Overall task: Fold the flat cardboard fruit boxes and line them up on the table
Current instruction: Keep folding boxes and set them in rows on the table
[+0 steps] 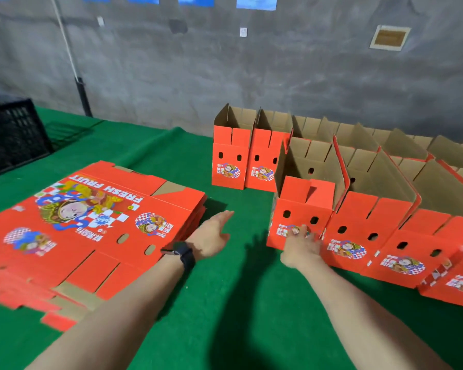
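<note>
Head view: right hand (301, 248) touches nearest open-topped folded box (300, 206).

A black slatted crate (11, 134) is being recorded at the far left, cut off by the frame edge. A grey, scuffed wall (278, 76) is being noted across the whole background. A white pole (64, 38) with a black lower section is being observed running slantwise down the wall at the left. Blue sheets (256, 1) are being seen along the wall's top, cropped. A framed brown plaque (389, 37) is being logged at upper right. Two small white tags (243, 32) are being noted on the wall, well apart, and a dark patch (178, 25) is being noted between them.
</note>
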Demonstrator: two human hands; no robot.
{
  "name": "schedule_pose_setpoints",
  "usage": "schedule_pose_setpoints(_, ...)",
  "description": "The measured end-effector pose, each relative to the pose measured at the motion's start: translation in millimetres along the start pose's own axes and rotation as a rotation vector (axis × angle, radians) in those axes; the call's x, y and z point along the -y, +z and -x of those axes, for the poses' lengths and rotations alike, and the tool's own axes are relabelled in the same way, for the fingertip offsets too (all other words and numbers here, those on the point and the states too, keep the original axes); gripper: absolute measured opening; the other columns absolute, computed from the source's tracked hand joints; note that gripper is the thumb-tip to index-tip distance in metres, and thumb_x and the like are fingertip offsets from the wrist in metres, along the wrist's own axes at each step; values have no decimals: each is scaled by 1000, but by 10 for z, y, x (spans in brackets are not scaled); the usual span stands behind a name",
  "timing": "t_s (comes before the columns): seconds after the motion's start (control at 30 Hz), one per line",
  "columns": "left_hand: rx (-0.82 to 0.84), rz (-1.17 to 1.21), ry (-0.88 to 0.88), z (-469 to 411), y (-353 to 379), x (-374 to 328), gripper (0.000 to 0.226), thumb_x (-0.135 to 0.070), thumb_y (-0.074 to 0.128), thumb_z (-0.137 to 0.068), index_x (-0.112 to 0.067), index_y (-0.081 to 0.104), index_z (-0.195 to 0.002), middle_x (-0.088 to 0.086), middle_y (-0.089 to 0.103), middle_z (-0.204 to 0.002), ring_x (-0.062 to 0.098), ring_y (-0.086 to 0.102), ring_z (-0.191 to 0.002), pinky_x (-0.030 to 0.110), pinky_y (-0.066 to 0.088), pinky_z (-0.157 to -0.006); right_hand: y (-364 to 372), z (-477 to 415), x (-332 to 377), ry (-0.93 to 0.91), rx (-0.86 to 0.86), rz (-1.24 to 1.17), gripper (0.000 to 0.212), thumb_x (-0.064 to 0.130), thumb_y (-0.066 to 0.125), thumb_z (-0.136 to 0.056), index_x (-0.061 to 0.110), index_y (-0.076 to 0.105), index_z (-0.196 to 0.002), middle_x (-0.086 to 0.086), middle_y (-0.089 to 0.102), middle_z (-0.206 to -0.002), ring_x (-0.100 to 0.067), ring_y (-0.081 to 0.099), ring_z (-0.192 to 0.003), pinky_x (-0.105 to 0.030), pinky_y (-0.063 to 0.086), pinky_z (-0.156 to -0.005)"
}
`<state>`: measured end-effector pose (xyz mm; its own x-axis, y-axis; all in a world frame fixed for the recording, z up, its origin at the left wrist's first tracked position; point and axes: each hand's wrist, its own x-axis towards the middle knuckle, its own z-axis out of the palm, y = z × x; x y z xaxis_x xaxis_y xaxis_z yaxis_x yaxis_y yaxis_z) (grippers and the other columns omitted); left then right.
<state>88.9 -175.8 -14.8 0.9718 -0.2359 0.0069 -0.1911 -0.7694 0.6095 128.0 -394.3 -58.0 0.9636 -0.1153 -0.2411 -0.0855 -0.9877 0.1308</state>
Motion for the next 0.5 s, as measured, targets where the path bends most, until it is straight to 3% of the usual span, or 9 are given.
schedule_pose_setpoints(0.1, -159, 67, -81, 349, -250, 267, 46, -2, 46, -92, -11, 48, -138, 7, 52, -138, 18, 51, -124, 17, 35, -96, -67, 236, 403, -247, -183, -129, 58, 28, 54, -92, 11, 33, -144, -14, 34, -146, -32, 36, -133, -41, 34, -109)
schedule_pose_setpoints(0.2, -379, 231, -198, 731, -435, 619, 37, 1, 45, -93, -12, 61, -123, 3, 65, -118, 15, 60, -104, 19, 42, -87, -47, 516, 907, -519, -222, -244, 56, 26, 52, -94, 13, 32, -145, -11, 39, -146, -29, 39, -132, -38, 35, -108)
schedule_pose_setpoints(0.27, -500, 318, -297, 954, -520, 869, 33, 5, 47, -91, -12, 66, -114, 4, 68, -105, 23, 64, -100, 27, 46, -83, 47, 691, 1258, -633, -212, -274, 58, 21, 53, -94, 14, 29, -146, -9, 39, -146, -30, 39, -132, -40, 37, -107)
schedule_pose_setpoints(0.33, -564, 347, -376, 1123, -595, 1065, 35, 10, 48, -87, -10, 67, -108, 4, 68, -95, 27, 65, -99, 32, 48, -84, 191, 857, 1621, -740, -189, -239, 68, 14, 57, -91, 13, 22, -149, -10, 30, -151, -30, 30, -138, -42, 34, -109)
schedule_pose_setpoints(0.5, -596, 326, -388, 1398, -807, 1325, 34, 10, 52, -85, -10, 68, -108, 2, 69, -94, 23, 65, -95, 34, 49, -87, 335, 1027, 2386, -868, -196, -13, 101, 0, 61, -83, 13, -11, -152, -8, -18, -160, -26, -13, -147, -42, 10, -120)
